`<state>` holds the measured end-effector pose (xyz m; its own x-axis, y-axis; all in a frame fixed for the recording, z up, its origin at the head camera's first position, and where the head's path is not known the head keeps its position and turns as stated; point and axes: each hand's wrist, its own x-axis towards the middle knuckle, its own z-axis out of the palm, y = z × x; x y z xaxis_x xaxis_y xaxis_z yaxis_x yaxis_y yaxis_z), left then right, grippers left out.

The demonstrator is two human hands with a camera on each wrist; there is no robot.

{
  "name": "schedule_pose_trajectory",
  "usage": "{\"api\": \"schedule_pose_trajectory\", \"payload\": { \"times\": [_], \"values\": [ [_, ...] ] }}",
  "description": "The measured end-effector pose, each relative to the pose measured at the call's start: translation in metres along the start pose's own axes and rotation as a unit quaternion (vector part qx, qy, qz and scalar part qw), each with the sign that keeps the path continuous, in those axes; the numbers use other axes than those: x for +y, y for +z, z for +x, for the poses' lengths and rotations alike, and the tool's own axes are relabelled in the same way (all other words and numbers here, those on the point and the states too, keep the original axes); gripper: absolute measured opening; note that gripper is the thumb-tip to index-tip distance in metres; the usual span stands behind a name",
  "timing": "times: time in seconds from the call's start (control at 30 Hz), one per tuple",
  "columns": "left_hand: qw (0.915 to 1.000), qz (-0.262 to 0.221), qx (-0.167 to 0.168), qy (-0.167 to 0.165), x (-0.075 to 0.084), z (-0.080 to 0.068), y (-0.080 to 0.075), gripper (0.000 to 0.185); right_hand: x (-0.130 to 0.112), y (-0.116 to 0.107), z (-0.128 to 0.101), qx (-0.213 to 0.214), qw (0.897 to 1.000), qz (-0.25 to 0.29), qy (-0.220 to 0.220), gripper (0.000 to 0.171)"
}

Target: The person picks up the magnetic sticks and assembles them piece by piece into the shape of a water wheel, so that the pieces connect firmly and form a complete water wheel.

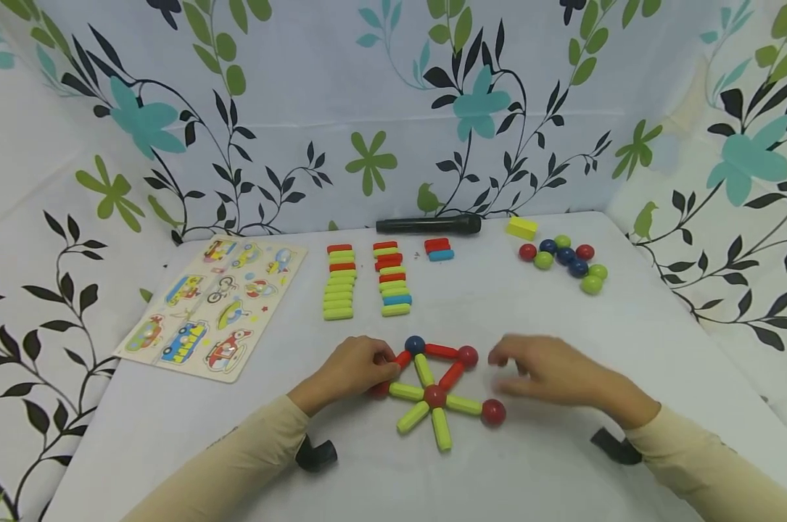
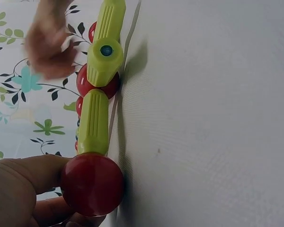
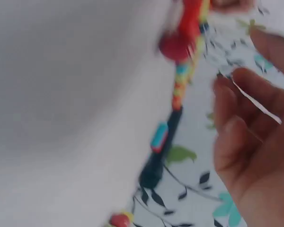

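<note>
A wheel-like figure of toy rods and balls lies on the white cloth, with green rods (image 1: 424, 370) spreading from a central red ball (image 1: 435, 396). Red rods (image 1: 442, 351) link a blue ball (image 1: 415, 345) to a red ball (image 1: 468, 356) at the upper right. Another red ball (image 1: 494, 412) caps the right-hand green rod; the two lower green rods have bare ends. At the figure's left corner my left hand (image 1: 357, 366) grips a red ball (image 2: 92, 184), partly covering it and a red rod. My right hand (image 1: 550, 370), blurred, hovers just right of the figure, fingers loosely bent around nothing.
Two columns of spare rods (image 1: 339, 290) lie behind the figure, with a few more (image 1: 440, 250) to their right. Loose balls (image 1: 566, 256) and a yellow block (image 1: 521, 228) sit at back right. A black microphone (image 1: 429, 225) lies along the back; a picture puzzle board (image 1: 217, 304) lies left.
</note>
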<state>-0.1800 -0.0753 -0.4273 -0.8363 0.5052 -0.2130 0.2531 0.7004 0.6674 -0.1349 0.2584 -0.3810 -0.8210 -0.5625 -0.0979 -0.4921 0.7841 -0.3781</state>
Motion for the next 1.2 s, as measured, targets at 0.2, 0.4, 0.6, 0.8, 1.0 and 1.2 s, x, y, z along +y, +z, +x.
{"api": "schedule_pose_trajectory", "payload": {
  "times": [0.2, 0.4, 0.6, 0.8, 1.0, 1.2],
  "values": [
    [1.0, 0.002, -0.001, -0.004, -0.001, 0.0, 0.0, 0.019, 0.033, -0.049, 0.081, 0.099, 0.989, -0.089, 0.068, 0.036],
    [0.9999, -0.003, -0.011, -0.012, -0.003, -0.005, 0.003, 0.019, 0.06, -0.039, 0.163, 0.06, 0.985, -0.139, 0.077, 0.04],
    [1.0, -0.005, -0.004, 0.001, -0.001, -0.007, 0.003, 0.017, 0.065, -0.029, 0.198, 0.051, 0.979, -0.181, 0.082, 0.035],
    [1.0, 0.002, -0.001, 0.005, -0.001, -0.005, 0.001, 0.017, 0.071, -0.027, 0.214, 0.028, 0.976, -0.196, 0.088, 0.033],
    [1.0, 0.001, -0.003, 0.005, -0.001, -0.002, 0.001, 0.019, 0.074, -0.024, 0.221, 0.013, 0.973, -0.215, 0.086, 0.028],
    [1.0, 0.004, -0.001, 0.001, 0.0, -0.003, 0.0, 0.019, 0.071, -0.021, 0.226, 0.006, 0.975, -0.203, 0.088, 0.023]
  ]
}}
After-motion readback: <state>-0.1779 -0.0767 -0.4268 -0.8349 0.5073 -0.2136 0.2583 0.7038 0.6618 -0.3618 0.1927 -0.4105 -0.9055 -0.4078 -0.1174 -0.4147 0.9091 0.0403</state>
